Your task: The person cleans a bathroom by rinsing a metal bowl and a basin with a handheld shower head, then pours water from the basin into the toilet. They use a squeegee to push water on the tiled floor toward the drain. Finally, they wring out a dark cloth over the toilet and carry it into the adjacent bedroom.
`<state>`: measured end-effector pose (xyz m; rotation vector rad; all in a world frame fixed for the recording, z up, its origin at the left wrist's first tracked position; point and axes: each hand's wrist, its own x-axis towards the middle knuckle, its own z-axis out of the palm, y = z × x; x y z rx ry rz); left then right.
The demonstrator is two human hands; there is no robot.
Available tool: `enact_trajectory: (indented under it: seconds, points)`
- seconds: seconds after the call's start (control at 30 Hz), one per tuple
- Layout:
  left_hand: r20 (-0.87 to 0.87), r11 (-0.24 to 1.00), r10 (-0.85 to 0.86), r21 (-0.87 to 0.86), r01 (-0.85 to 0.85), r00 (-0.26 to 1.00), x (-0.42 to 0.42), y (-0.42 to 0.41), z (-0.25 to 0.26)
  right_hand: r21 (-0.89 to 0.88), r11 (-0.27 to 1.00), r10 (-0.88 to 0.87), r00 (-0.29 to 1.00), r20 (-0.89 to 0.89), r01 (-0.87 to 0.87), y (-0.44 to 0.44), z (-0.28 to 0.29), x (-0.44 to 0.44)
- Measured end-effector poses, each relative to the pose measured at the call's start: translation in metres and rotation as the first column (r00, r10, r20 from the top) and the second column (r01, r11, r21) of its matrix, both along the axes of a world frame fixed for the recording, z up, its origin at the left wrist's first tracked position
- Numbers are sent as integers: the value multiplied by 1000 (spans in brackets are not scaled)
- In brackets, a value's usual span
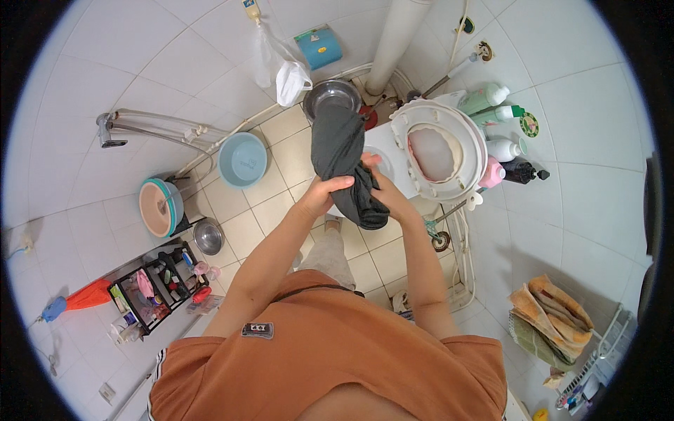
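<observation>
A dark grey cloth (339,142), bunched and twisted, hangs between my two hands over the tiled floor. My left hand (319,196) grips its left side, the thumb lying across the fabric. On the other side my right hand (387,189) holds the lower part, with some fingers extended behind it. The upper end of the cloth overlaps the rim of a metal basin (331,90) in this view; whether they touch I cannot tell. To the right is a toilet with its raised seat (463,152) in a pale cover.
A blue plastic basin (242,160) stands on the floor at left, near a small metal bowl (208,237). Stacked basins (158,208) and a black rack (149,288) line the left wall. Bottles (487,100) stand behind the toilet seat. Towels (553,316) hang at right.
</observation>
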<state>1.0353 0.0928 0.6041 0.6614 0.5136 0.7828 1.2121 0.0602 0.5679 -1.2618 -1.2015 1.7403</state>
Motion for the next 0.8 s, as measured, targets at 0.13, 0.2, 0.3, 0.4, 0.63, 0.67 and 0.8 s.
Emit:
enact_trajectory:
  seconds: [0.13,0.2,0.3,0.4,0.63,0.67,0.8]
  points:
    - [-75,999,25,42,-22,997,0,3,-14,13,969,240,947,213,-248,22,31,-2]
    - [-113,992,112,-46,-118,987,3,2,-9,41,974,202,936,287,-222,17,17,-2]
    - [-233,966,186,-132,-221,954,-6,4,-15,-50,998,-58,972,-227,48,1,21,0]
    - [-223,995,92,62,-80,971,-11,11,-11,-381,898,-411,734,-541,222,-16,24,13]
    - [-468,487,-389,627,608,794,13,14,46,-828,484,-467,716,-519,-285,-27,27,10]
    - [-455,396,-486,647,652,746,24,10,51,-843,410,-467,713,-523,-350,-22,25,9]
    - [-498,-102,-521,842,529,693,54,7,59,-808,361,-305,760,-574,-465,-22,-9,19]
